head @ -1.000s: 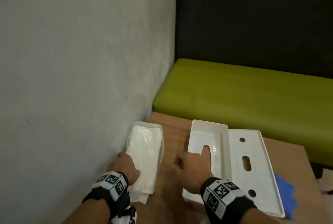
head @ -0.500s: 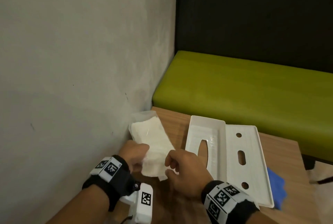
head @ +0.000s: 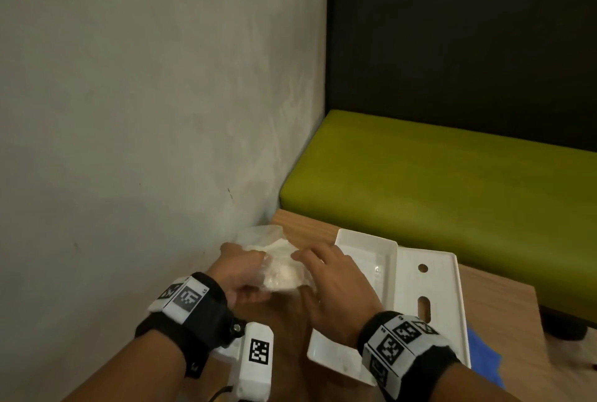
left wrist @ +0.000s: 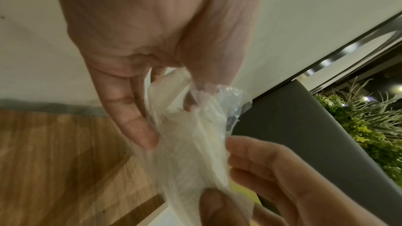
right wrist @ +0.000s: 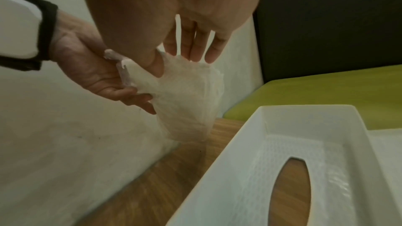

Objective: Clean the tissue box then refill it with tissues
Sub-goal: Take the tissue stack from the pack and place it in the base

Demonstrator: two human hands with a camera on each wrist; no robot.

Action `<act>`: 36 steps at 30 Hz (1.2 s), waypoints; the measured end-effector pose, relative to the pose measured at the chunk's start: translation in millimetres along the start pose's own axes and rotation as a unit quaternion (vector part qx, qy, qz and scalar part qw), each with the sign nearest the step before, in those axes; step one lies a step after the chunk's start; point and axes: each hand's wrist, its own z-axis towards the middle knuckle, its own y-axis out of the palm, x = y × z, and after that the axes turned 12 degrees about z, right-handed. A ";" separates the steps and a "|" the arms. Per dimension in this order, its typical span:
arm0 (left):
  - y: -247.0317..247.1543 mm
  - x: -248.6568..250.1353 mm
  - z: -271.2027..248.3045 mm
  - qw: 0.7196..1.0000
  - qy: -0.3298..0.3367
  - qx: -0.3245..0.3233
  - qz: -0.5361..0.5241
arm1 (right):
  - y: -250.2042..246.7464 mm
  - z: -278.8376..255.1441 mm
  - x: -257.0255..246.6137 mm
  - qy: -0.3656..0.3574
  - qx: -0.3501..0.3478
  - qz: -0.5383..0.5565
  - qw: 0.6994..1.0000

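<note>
A pack of white tissues (head: pixel 281 267) in clear plastic wrap is held above the wooden table (head: pixel 504 298), close to the wall. My left hand (head: pixel 244 269) grips its near end, fingers curled into the loose wrap (left wrist: pixel 219 102). My right hand (head: pixel 326 275) pinches the pack (right wrist: pixel 185 102) from the right, thumb on one face and fingers along the other. To the right lies the white tissue box (head: pixel 368 240), open side up, its oval slot (right wrist: pixel 291 195) showing the table. Its flat panel (head: pixel 433 282) with three holes lies beside it.
A grey wall (head: pixel 129 110) runs along the table's left edge. A green bench seat (head: pixel 452 181) stands beyond the far edge, under a dark backrest. A blue cloth (head: pixel 484 363) lies at the right, past the panel.
The pack lay flat by the wall; now both hands hold it lifted and tilted. My right hand left the tissue box and took hold of the pack.
</note>
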 end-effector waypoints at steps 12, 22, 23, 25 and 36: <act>-3.3 6.7 20.9 0.996 0.000 -0.088 -0.028 | -6.2 6.6 -4.5 -0.046 0.078 -0.072 0.993; -2.0 -1.0 10.4 0.988 0.002 -0.145 -0.046 | 2.9 7.8 0.6 0.008 0.033 0.030 0.999; -2.1 -2.1 8.3 0.988 0.003 -0.147 -0.044 | 3.3 7.4 1.1 0.009 0.041 0.036 0.998; -4.3 -4.0 8.3 0.991 -0.001 -0.134 -0.029 | 3.1 6.4 3.7 0.016 0.077 0.054 0.995; -6.0 -31.4 11.7 0.803 0.320 0.004 0.502 | -2.3 -3.3 0.6 0.051 0.097 0.170 0.979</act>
